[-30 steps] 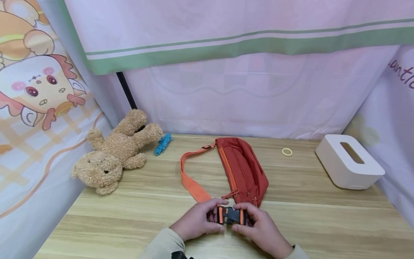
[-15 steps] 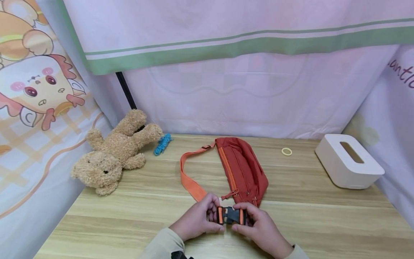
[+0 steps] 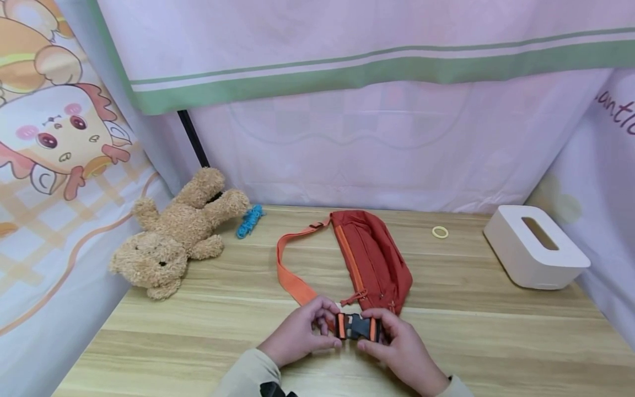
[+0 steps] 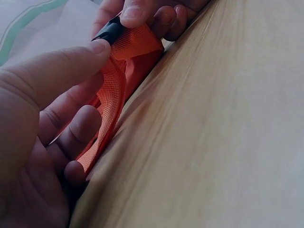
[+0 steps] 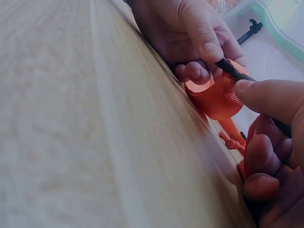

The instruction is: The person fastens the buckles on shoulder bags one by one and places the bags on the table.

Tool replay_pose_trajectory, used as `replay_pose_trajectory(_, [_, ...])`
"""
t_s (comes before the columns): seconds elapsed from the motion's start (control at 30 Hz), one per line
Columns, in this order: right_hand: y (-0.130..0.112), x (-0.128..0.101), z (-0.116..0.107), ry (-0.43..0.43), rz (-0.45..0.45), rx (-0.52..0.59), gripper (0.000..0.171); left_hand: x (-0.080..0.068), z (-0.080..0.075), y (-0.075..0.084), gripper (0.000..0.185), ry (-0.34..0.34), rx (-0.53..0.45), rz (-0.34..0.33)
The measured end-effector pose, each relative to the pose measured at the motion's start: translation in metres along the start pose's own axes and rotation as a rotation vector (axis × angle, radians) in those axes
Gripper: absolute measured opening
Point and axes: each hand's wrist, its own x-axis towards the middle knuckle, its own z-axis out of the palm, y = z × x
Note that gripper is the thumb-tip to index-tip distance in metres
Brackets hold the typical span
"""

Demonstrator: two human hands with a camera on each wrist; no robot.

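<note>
**Rust, orange and pastel**

The waist bag (image 3: 372, 259) is rust red with an orange zip line, and its strap (image 3: 290, 275) is a brighter orange webbing. The buckle (image 3: 356, 327) is black with orange bands either side. The worktop (image 3: 496, 331) is pale wood with light grain streaks. The teddy bear (image 3: 173, 240) is tan and fuzzy; beside it lies a bright blue cord bundle (image 3: 249, 219). The small ring (image 3: 440, 232) is pale yellow, the tissue box (image 3: 536, 253) plain white. The curtain (image 3: 347, 110) is pinkish white with a green and white stripe; the left drape (image 3: 49, 138) carries an orange check and a cartoon figure.
</note>
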Motion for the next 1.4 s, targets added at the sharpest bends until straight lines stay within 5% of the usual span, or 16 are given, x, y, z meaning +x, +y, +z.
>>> replay_pose_trajectory(0.87, [0.0003,-0.0018,-0.0018,-0.063,-0.086,0.034,0.048,-0.0007,0.0013,0.0014,0.041,0.016,-0.005,0.016])
replay_pose_trajectory(1.4, [-0.0038,-0.0012,-0.0025,-0.120,-0.054,0.051,0.054,-0.0003,0.0054,0.0011,0.039,0.000,-0.006,0.001])
